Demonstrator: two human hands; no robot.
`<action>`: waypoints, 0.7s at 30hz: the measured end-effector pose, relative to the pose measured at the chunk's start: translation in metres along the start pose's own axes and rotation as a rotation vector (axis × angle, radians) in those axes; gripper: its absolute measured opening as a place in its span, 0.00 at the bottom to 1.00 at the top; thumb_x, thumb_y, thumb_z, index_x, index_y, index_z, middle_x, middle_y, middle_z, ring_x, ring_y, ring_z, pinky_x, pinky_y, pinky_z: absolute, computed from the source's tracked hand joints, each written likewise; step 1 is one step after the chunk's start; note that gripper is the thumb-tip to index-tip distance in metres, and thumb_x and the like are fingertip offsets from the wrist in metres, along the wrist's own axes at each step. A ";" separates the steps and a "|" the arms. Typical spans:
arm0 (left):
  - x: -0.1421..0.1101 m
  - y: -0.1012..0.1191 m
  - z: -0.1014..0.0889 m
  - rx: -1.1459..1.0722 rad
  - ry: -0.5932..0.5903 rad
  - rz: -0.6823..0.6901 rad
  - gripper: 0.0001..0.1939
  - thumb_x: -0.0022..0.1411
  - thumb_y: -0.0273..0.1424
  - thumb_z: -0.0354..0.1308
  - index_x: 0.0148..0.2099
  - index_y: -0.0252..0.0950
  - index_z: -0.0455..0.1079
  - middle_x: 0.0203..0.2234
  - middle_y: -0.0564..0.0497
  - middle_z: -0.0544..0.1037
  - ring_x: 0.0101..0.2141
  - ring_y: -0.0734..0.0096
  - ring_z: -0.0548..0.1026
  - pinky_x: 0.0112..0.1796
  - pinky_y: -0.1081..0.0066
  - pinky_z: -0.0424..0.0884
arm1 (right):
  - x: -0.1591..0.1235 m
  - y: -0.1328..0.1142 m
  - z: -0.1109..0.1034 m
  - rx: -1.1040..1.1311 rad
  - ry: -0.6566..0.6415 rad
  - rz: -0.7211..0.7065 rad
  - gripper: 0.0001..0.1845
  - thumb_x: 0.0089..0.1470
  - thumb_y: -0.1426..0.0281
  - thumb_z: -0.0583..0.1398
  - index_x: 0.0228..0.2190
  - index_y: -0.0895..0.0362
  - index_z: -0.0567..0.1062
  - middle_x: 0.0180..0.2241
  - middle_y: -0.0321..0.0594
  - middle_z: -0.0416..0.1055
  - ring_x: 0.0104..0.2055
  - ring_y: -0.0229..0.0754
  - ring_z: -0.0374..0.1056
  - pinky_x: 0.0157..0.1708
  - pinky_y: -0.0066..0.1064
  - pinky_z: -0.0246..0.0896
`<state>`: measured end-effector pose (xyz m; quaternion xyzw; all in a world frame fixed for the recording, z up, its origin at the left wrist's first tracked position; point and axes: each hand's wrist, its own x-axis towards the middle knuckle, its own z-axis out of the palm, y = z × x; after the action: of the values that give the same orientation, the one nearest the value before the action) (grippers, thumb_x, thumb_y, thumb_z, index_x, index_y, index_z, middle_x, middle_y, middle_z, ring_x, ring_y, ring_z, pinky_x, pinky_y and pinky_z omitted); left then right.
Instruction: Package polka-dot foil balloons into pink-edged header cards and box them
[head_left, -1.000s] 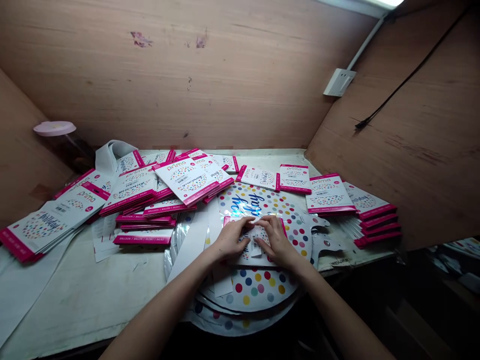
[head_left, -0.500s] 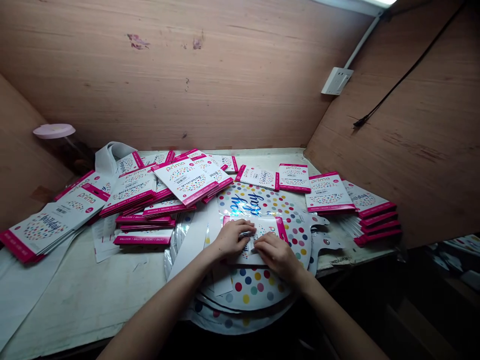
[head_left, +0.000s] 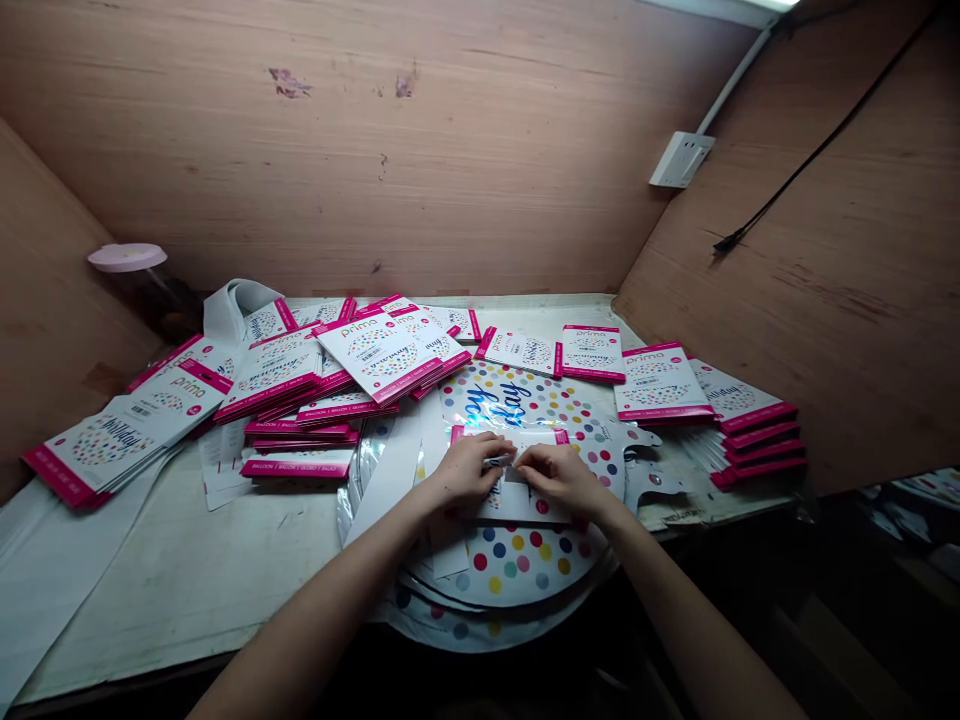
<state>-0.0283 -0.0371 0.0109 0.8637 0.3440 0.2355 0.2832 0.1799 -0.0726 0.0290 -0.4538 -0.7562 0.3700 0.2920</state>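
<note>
Plywood panels (head_left: pixel 337 200) are walling in the back and sides of my pale, scuffed table (head_left: pixel 187 560), with a white socket (head_left: pixel 682 159) sitting near the right corner and a black cable (head_left: pixel 795 170) hanging across the right side. Pink-edged packets (head_left: pixel 382 355) are lying in overlapping heaps to the left, and more packets are fanning out at the right edge. A pink-lidded jar (head_left: pixel 127 257) is standing in the back left corner. Before me, the dotted round sheets (head_left: pixel 525 570) are carrying one packet (head_left: pixel 525 508), flat under my hands. My right hand (head_left: pixel 562 480) is pressing thumb and fingertips together over it (whatever is between them is too small to tell); my left hand (head_left: pixel 469 470) is curling on it, its grip unclear.
</note>
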 end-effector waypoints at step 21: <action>0.001 0.001 -0.001 -0.002 0.002 -0.040 0.20 0.53 0.25 0.57 0.50 0.37 0.72 0.43 0.46 0.78 0.44 0.58 0.75 0.45 0.63 0.72 | 0.022 0.008 -0.014 0.460 -0.042 0.269 0.24 0.47 0.49 0.65 0.29 0.58 0.71 0.26 0.35 0.71 0.27 0.36 0.70 0.31 0.30 0.70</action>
<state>-0.0280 -0.0366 0.0125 0.8562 0.3612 0.2311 0.2882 0.1856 -0.0464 0.0331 -0.4644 -0.5911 0.5767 0.3199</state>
